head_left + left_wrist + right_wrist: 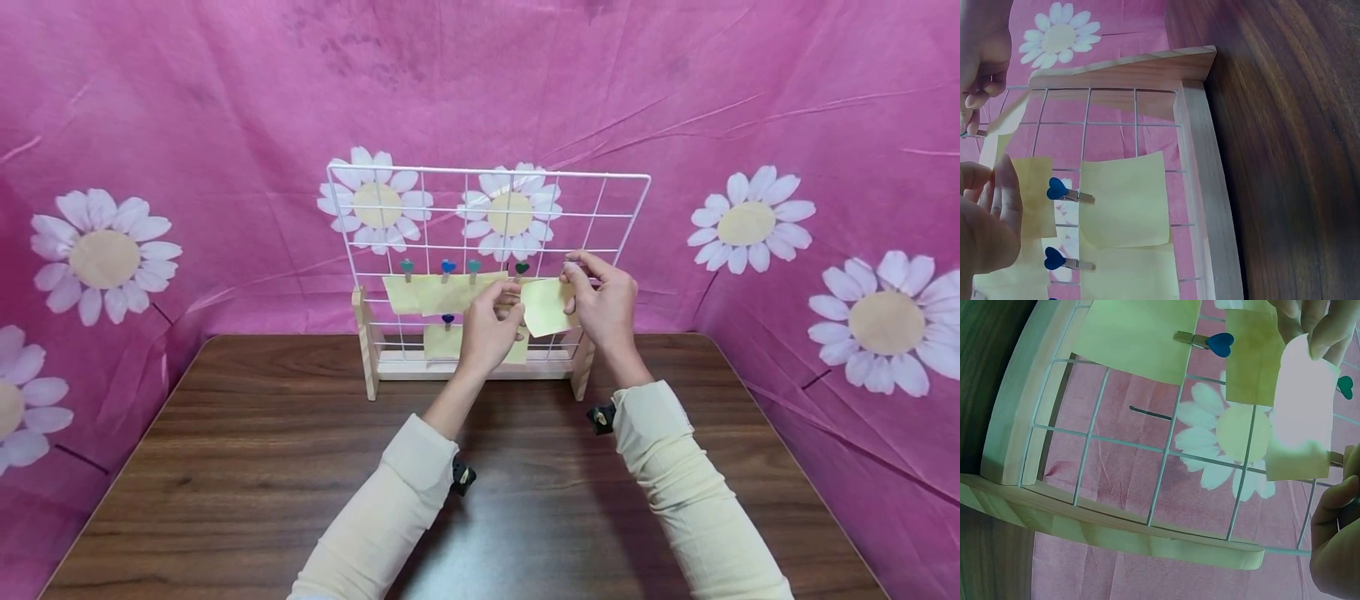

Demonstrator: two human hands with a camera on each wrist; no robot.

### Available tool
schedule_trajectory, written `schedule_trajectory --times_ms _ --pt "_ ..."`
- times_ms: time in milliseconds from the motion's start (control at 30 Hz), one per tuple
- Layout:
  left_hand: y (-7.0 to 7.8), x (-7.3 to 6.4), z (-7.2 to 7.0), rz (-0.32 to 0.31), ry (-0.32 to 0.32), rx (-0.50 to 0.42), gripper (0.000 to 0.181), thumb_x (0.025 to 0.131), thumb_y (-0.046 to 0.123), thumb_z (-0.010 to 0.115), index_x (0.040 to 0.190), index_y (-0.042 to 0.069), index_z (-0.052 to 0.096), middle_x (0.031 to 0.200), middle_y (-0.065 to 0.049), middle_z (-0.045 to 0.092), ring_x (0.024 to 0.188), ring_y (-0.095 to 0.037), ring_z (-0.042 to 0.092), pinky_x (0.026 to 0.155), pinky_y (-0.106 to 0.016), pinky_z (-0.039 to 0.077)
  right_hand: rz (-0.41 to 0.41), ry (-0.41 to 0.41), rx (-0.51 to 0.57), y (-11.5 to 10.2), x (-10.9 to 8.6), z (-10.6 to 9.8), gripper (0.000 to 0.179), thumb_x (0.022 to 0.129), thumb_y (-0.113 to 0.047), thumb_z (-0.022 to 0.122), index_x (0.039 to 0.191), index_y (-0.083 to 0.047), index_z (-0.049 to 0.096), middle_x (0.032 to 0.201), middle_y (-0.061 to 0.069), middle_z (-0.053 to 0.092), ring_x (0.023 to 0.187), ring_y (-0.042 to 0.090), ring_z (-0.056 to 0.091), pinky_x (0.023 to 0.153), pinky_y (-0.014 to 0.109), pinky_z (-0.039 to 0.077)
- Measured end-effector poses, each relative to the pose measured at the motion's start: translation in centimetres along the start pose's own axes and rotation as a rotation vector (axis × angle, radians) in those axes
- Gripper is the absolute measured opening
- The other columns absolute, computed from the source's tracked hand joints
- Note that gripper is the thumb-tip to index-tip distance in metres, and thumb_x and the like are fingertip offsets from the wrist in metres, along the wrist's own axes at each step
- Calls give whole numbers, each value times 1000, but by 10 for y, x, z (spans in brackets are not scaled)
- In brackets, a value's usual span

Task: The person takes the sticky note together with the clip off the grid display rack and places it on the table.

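Observation:
A pale yellow sticky note point(547, 308) stands against the white wire grid point(581, 215), right of the other notes. My left hand point(489, 329) pinches its left edge between thumb and fingers. At its upper right corner my right hand point(606, 304) grips a small clothespin point(1336, 458), whose wooden tip touches the note; the fingers mostly hide it. Several yellow notes point(442, 295) hang to the left and below, clipped with heart-topped clothespins point(447, 267) in green and blue. Part of the lower notes lies behind my left hand.
Wooden feet point(365, 346) and a wooden base bar point(405, 367) support the grid on a dark brown wooden table point(285, 467). Behind it hangs a pink cloth point(247, 125) with white daisies. A small black camera sits at each cuff.

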State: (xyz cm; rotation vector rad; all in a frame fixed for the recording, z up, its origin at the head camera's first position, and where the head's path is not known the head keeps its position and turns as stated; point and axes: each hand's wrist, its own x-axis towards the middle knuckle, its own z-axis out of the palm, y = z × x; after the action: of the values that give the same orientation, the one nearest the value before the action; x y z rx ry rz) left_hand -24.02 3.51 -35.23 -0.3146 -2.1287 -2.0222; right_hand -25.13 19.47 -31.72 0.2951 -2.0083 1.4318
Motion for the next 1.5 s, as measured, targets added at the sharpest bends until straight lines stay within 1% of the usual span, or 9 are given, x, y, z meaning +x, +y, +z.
schedule_trajectory --times_ms 200,367,533,700,867,1000,1233,1333,1500 --pt "0 -2 -5 -2 -7 5 26 95 -2 62 120 1 67 102 -13 68 75 -21 67 59 -30 64 17 0 18 1 -1 0 15 98 -4 66 109 3 75 82 24 70 38 3 52 32 17 45" --pt "0 -3 -10 -10 -11 -11 27 95 0 62 121 2 66 103 -14 68 84 -37 69 61 -31 65 17 6 9 2 -2 0 17 98 -2 66 111 5 73 84 25 70 38 3 51 31 15 43" --pt "0 -3 -14 -1 -13 -19 28 95 1 62 122 2 66 103 -15 68 84 -41 69 62 -32 65 18 0 0 -15 -5 0 17 97 4 62 110 13 69 85 31 68 38 3 50 34 14 45" --pt "-1 -4 -17 16 -8 -34 27 95 -1 62 121 0 67 100 -15 68 81 -43 68 60 -31 65 17 10 2 -1 -3 -1 16 98 -2 65 109 6 73 85 28 70 39 -1 52 34 14 46" --pt "1 -5 -19 21 -4 -47 27 94 -3 62 121 -1 67 100 -16 69 82 -47 67 60 -32 65 13 14 5 5 -3 -3 16 98 -7 67 109 2 74 84 24 72 38 7 55 32 16 45" --pt "2 -5 -22 19 -4 -43 27 94 -2 62 121 -1 67 100 -16 69 79 -43 68 60 -32 65 18 10 12 6 -3 -4 17 98 -7 67 110 2 74 86 27 71 38 7 54 31 18 46" --pt "2 -6 -28 19 5 -38 27 94 -2 63 120 0 67 102 -15 69 70 -19 66 60 -33 65 32 10 25 8 -5 -7 18 98 -9 68 111 2 73 85 26 71 38 14 54 34 20 49" --pt "2 -7 -31 15 16 -40 27 94 -2 63 120 0 67 103 -16 69 72 -20 66 60 -33 65 40 6 27 9 -6 -8 19 98 -10 68 111 3 72 85 25 71 39 12 54 35 20 49" --pt "0 -12 -35 -5 39 -32 27 94 -2 63 120 0 67 104 -16 69 77 -30 68 59 -33 65 66 8 47 13 -10 -10 19 98 -7 67 113 5 71 88 28 70 41 6 53 37 24 53"
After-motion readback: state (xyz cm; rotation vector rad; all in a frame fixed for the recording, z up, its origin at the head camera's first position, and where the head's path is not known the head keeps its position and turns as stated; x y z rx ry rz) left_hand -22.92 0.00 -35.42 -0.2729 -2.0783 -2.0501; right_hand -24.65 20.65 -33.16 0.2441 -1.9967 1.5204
